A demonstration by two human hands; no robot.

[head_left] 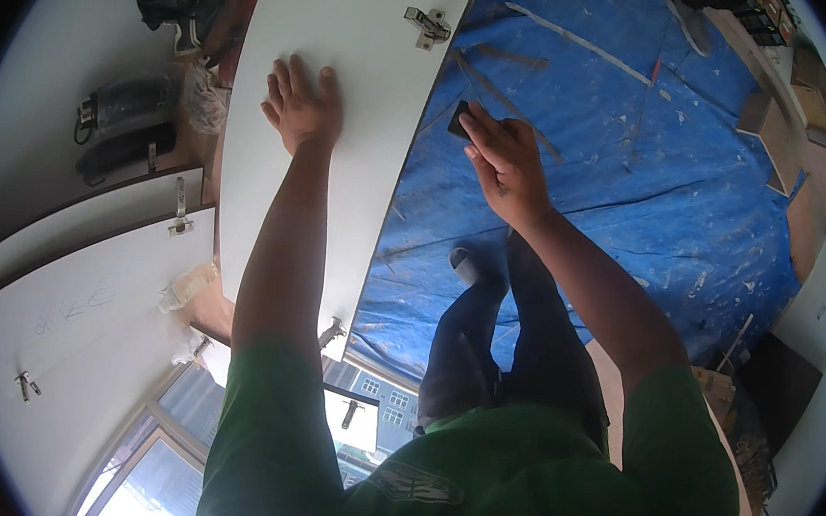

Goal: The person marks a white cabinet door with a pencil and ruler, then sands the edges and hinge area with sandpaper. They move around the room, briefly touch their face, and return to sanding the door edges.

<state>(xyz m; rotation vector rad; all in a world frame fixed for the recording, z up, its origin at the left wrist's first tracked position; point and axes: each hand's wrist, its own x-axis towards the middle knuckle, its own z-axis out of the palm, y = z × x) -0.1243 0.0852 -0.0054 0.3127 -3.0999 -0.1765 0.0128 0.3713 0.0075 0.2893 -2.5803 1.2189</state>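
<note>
Three white panels (335, 143), two hands (301, 106), one black block (460, 121).

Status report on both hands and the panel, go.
Left hand flat on white panel. Right hand gripping small black object at panel edge. Hinge beyond it, clear.

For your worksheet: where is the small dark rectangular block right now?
In the head view, the small dark rectangular block sits right of centre, held in the right hand beside the white door panel's right edge, above the blue tarp.
</note>
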